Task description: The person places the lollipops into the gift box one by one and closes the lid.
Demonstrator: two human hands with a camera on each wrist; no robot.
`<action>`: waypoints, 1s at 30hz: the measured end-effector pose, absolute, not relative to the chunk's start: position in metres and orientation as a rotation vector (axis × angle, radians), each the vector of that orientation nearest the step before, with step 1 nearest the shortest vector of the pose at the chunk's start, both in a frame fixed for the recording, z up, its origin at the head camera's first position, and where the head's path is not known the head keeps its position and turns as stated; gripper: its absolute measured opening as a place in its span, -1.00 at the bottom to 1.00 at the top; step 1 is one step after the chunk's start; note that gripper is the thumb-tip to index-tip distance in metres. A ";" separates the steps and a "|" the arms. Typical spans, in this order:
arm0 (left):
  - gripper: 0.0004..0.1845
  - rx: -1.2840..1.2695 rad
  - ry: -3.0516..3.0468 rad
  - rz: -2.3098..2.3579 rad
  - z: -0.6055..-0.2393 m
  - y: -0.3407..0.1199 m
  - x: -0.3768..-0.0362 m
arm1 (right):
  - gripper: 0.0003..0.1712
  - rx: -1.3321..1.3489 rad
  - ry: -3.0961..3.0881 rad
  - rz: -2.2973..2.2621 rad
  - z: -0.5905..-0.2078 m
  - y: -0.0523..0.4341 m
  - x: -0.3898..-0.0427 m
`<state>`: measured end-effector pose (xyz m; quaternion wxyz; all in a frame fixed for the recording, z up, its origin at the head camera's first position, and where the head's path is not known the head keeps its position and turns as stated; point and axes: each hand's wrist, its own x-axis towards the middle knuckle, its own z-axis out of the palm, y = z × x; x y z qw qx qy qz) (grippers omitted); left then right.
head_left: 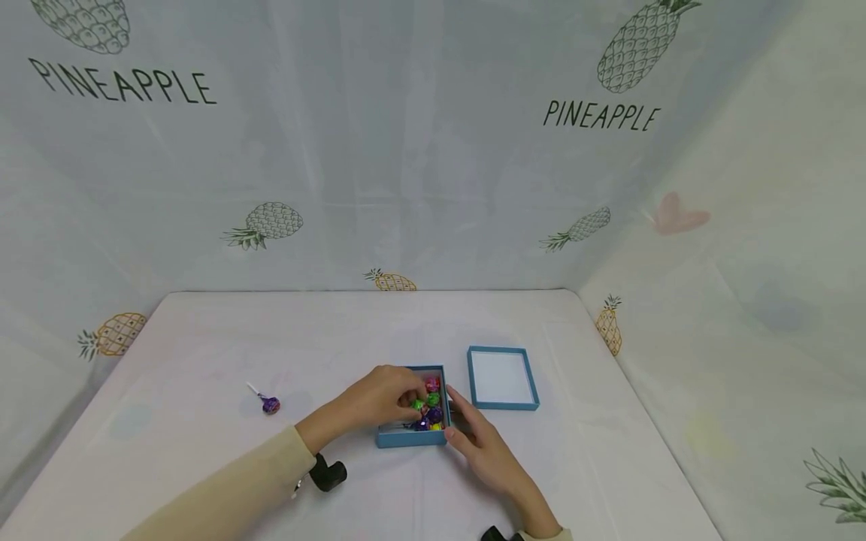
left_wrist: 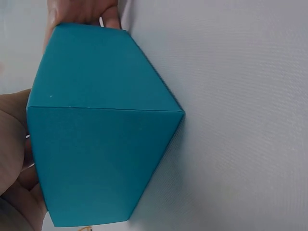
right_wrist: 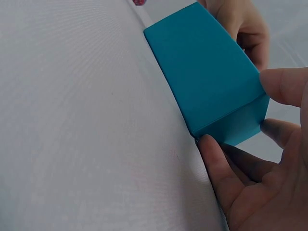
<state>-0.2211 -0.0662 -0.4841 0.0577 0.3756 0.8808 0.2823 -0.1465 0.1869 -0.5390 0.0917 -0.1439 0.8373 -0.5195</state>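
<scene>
A blue open box (head_left: 411,438) stands on the table, with several wrapped lollipops (head_left: 434,400) in red, green, purple and yellow bunched at its right side. My left hand (head_left: 384,394) reaches over the box's left wall, its bent fingers down among the lollipops, close to a green one. In the left wrist view the blue box (left_wrist: 106,159) hides those fingertips. From the right, my right hand (head_left: 483,447) holds the box's side wall. The right wrist view shows its thumb (right_wrist: 284,85) on the upper edge and its other fingers along the wall's lower part.
A blue-rimmed lid (head_left: 504,407) with a white inside lies right of the box, behind my right hand. One purple lollipop (head_left: 271,405) with a white stick lies on the white tabletop (head_left: 203,451) at the left. A pineapple-print curtain (head_left: 419,150) hangs behind.
</scene>
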 end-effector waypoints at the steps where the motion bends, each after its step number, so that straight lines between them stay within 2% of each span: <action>1: -0.83 1.140 2.676 0.847 -0.485 -0.066 -0.221 | -0.27 -0.424 2.487 -1.543 -0.539 0.187 -0.146; 30: -0.79 1.173 2.707 0.702 -0.489 -0.064 -0.221 | -0.27 -0.429 2.477 -1.548 -0.537 0.186 -0.146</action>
